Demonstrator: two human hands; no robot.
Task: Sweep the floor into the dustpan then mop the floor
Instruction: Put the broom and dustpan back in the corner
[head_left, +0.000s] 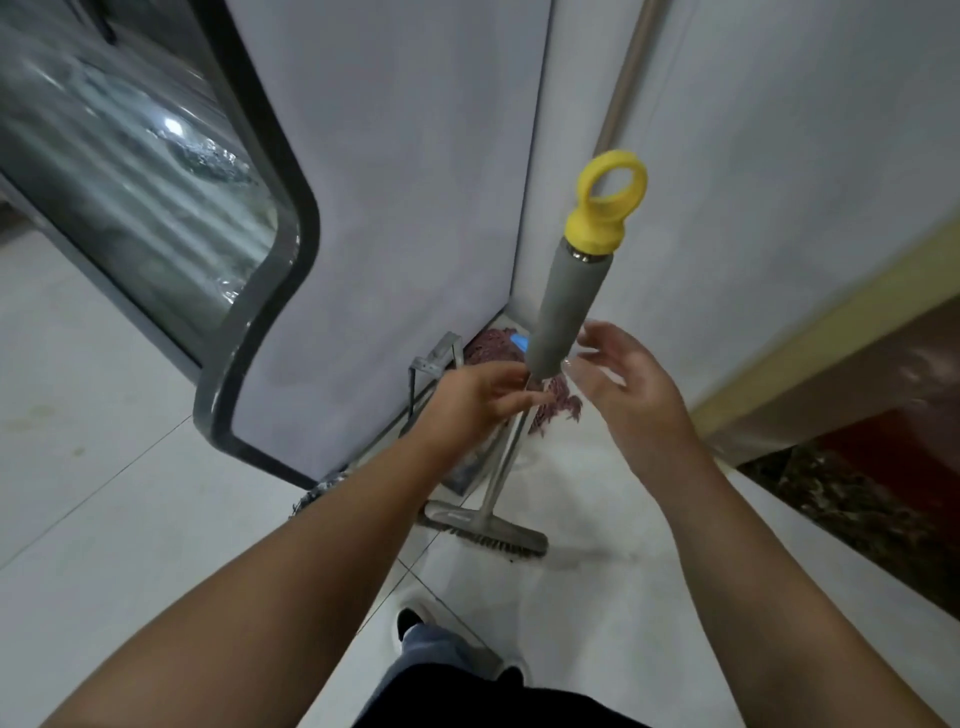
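Observation:
A broom stands upright in front of me, with a grey grip (566, 306), a yellow ring cap (608, 202) and a grey brush head (488, 530) resting on the white tiled floor. My left hand (472, 400) holds the metal shaft just below the grey grip. My right hand (623, 384) hovers beside the grip with its fingers spread and holds nothing. A mop with reddish strands (558, 397) lies in the wall corner behind the broom, and its beige pole (623, 83) leans up the wall. What looks like a dustpan (470, 465) sits by the wall, half hidden by my left arm.
A grey-framed glass door (156, 208) stands open on the left. A metal bracket (434, 364) leans at the wall's foot. A yellow-edged step with dark red stone (857, 467) runs along the right. My shoe (410, 623) is on the tiles below.

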